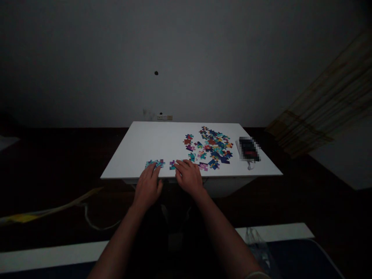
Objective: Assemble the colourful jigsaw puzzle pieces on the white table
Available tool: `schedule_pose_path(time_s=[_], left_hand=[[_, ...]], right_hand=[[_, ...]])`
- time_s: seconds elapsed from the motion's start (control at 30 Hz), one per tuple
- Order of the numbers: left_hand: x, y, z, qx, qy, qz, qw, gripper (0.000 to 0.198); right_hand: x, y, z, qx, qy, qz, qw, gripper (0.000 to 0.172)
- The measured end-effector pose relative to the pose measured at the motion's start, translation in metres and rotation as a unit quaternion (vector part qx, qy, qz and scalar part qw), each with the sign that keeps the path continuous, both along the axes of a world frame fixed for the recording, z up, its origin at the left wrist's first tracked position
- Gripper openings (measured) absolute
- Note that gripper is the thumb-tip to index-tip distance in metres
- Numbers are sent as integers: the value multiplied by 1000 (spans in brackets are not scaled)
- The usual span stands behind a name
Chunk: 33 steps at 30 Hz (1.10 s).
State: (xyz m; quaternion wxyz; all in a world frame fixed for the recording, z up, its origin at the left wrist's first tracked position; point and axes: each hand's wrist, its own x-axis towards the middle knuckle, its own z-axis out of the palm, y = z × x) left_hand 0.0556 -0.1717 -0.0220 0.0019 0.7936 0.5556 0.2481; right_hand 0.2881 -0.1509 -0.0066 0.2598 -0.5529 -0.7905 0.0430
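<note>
Along the near edge of a white table (139, 143), a strip of joined jigsaw pieces (159, 163), mostly teal and purple, lies under the fingertips of my left hand (147, 188). That hand is open, its fingers stretched forward and its thumb apart. Just right of the strip, with a gap between, is a purple and teal jigsaw piece (172, 165). My right hand (190, 178) rests over its right side, fingers spread and open, touching it; whatever lies beneath the palm is hidden. A pink jigsaw piece (204, 166) sits beside the right hand.
A loose heap of colourful jigsaw pieces (216, 141) spreads over the table's right half. Near the right edge lies a dark, pixelated object (250, 149). Behind the table stands a grey wall (203, 62) with a socket strip (164, 117). A curtain (325, 97) hangs at right.
</note>
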Motion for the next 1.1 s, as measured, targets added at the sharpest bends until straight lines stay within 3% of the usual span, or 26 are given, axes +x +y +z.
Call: schedule_pose_path(time_s=[0.9,1.1], left_hand=[[-4,1,-2,23,38,1,999,54],[-6,5,-3,28,49,-3,998,62]], right_hand=[[0,-3,3,-14,-4,-6,1000,38],[-1,-4,5,-16,-12,-12,1000,38]])
